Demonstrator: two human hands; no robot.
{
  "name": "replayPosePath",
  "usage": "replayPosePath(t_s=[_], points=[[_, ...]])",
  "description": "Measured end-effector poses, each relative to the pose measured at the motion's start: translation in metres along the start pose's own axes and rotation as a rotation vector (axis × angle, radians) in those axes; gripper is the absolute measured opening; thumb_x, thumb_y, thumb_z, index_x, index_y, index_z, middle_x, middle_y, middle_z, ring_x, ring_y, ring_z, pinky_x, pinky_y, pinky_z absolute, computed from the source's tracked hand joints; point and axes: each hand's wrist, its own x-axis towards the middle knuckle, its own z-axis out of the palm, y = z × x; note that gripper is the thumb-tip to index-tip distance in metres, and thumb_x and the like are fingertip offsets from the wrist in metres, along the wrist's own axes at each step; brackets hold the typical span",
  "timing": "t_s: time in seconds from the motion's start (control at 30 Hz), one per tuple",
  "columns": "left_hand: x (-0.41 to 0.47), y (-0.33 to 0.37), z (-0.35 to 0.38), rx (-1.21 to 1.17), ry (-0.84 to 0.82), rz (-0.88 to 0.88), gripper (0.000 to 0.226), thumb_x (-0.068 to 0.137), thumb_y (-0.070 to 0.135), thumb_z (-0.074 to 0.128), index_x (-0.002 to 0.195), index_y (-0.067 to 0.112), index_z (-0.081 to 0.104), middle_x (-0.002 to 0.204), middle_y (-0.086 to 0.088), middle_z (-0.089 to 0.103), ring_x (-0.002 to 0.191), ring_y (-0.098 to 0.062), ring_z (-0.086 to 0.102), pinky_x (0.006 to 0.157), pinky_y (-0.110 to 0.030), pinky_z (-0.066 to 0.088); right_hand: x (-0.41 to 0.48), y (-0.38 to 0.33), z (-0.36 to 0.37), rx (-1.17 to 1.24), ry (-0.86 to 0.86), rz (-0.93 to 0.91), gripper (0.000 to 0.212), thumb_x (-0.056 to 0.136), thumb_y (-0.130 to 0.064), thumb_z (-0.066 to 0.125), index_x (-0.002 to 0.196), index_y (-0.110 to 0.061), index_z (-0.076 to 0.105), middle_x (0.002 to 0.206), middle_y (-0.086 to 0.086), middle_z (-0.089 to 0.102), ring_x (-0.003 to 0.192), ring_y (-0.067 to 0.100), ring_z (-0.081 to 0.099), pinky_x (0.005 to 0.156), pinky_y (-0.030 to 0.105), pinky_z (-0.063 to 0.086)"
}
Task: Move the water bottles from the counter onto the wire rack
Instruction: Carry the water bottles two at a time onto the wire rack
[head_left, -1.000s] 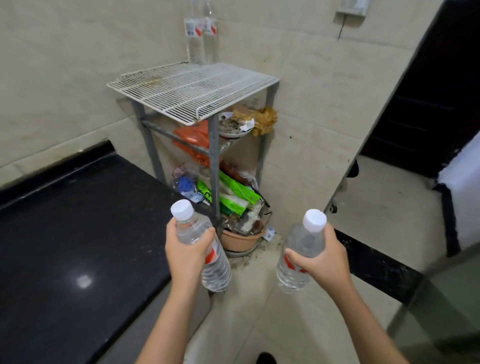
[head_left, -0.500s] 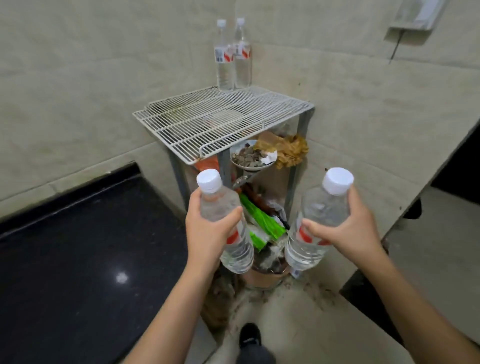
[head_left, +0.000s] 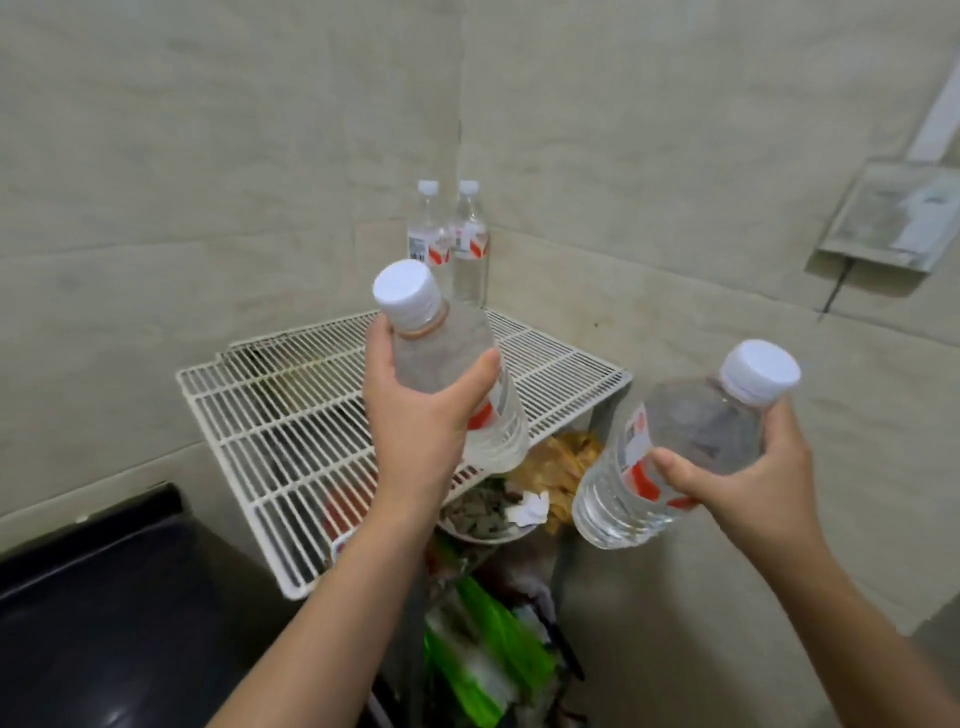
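The left hand (head_left: 415, 415) is wrapped tight around a clear water bottle (head_left: 457, 374), tilted above the front of the white wire rack (head_left: 270, 415). The right hand (head_left: 748, 467) grips a second bottle (head_left: 670, 457), leaning, beside the rack's right edge. Two more bottles (head_left: 449, 244) stand upright at the rack's far corner, against the wall.

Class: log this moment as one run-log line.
left hand: holds bottle | right hand: holds bottle | rack: two bottles at back
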Motion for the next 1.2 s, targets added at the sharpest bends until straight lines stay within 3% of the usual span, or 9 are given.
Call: replayPosePath(t_s=[0.17, 0.3, 0.4, 0.5, 0.6, 0.77, 0.9, 1.03, 1.2], points=[[0.039, -0.022, -0.011, 0.042, 0.098, 0.006, 0.053, 0.057, 0.027, 0.077, 0.103, 0.041, 0.053, 0.106, 0.010, 0.064, 0.098, -0.005, 0.064, 0.086, -0.029, 0.053, 0.054, 0.013, 0.016, 0.023, -0.020, -0.062, 0.063, 0.055, 0.014, 0.075, 0.102, -0.017, 0.046, 0.089, -0.024, 0.058, 0.078, -0.023, 0.056, 0.061, -0.004, 0.040], [0.056, -0.027, -0.023, 0.089, 0.206, 0.004, 0.053, 0.057, 0.030, 0.076, 0.102, 0.041, 0.052, 0.109, 0.008, 0.062, 0.103, -0.010, 0.062, 0.094, -0.043, 0.050, 0.102, 0.020, 0.042, 0.072, -0.022, -0.121, 0.062, 0.053, -0.012, 0.075, 0.107, -0.017, 0.044, 0.095, -0.021, 0.052, 0.081, -0.025, 0.053, 0.065, -0.004, 0.040], [0.062, -0.027, -0.031, 0.122, 0.276, 0.014, 0.050, 0.059, 0.029, 0.075, 0.101, 0.043, 0.053, 0.108, 0.012, 0.063, 0.102, -0.010, 0.063, 0.094, -0.044, 0.050, 0.136, 0.035, 0.069, 0.127, -0.038, -0.124, 0.064, 0.054, -0.013, 0.080, 0.105, -0.020, 0.042, 0.094, -0.019, 0.052, 0.080, -0.023, 0.054, 0.066, -0.003, 0.041], [0.069, -0.023, -0.035, 0.162, 0.324, 0.031, 0.050, 0.059, 0.026, 0.074, 0.102, 0.040, 0.053, 0.104, 0.014, 0.064, 0.098, -0.008, 0.064, 0.092, -0.041, 0.051, 0.170, 0.057, 0.100, 0.156, -0.097, -0.133, 0.058, 0.061, -0.008, 0.080, 0.104, -0.023, 0.043, 0.093, -0.020, 0.053, 0.081, -0.014, 0.057, 0.068, 0.001, 0.043], [0.078, -0.021, -0.032, 0.232, 0.349, 0.052, 0.047, 0.058, 0.026, 0.074, 0.098, 0.040, 0.054, 0.099, 0.013, 0.065, 0.094, -0.006, 0.065, 0.087, -0.035, 0.053, 0.198, 0.078, 0.128, 0.192, -0.168, -0.110, 0.055, 0.063, -0.015, 0.079, 0.103, -0.026, 0.043, 0.093, -0.020, 0.054, 0.086, -0.003, 0.056, 0.072, 0.014, 0.044], [0.109, -0.031, -0.003, 0.312, 0.336, 0.040, 0.046, 0.058, 0.028, 0.077, 0.094, 0.044, 0.053, 0.101, 0.009, 0.065, 0.092, -0.009, 0.066, 0.080, -0.034, 0.053, 0.245, 0.111, 0.163, 0.243, -0.221, -0.096, 0.054, 0.059, -0.025, 0.079, 0.102, -0.027, 0.047, 0.089, -0.020, 0.057, 0.080, -0.006, 0.057, 0.068, 0.015, 0.042], [0.148, -0.053, 0.044, 0.402, 0.298, 0.047, 0.047, 0.061, 0.022, 0.077, 0.095, 0.040, 0.049, 0.101, 0.006, 0.061, 0.087, -0.005, 0.063, 0.076, -0.029, 0.052, 0.283, 0.124, 0.186, 0.157, -0.257, -0.159, 0.062, 0.056, -0.035, 0.080, 0.108, -0.025, 0.048, 0.096, -0.009, 0.058, 0.084, 0.012, 0.057, 0.071, 0.023, 0.040], [0.193, -0.088, 0.089, 0.399, 0.321, 0.017, 0.053, 0.063, 0.017, 0.076, 0.108, 0.027, 0.048, 0.108, -0.005, 0.059, 0.097, -0.020, 0.061, 0.089, -0.044, 0.051, 0.318, 0.135, 0.207, 0.180, -0.278, -0.108, 0.066, 0.058, -0.034, 0.081, 0.112, -0.025, 0.046, 0.093, -0.011, 0.056, 0.085, 0.013, 0.056, 0.073, 0.024, 0.038], [0.231, -0.143, 0.121, 0.436, 0.370, 0.015, 0.051, 0.064, 0.024, 0.077, 0.102, 0.034, 0.044, 0.091, 0.020, 0.051, 0.093, -0.013, 0.057, 0.076, -0.027, 0.048, 0.347, 0.152, 0.228, 0.143, -0.399, -0.019, 0.078, 0.048, -0.049, 0.078, 0.112, -0.039, 0.035, 0.107, 0.001, 0.061, 0.093, 0.019, 0.058, 0.077, 0.031, 0.048]])
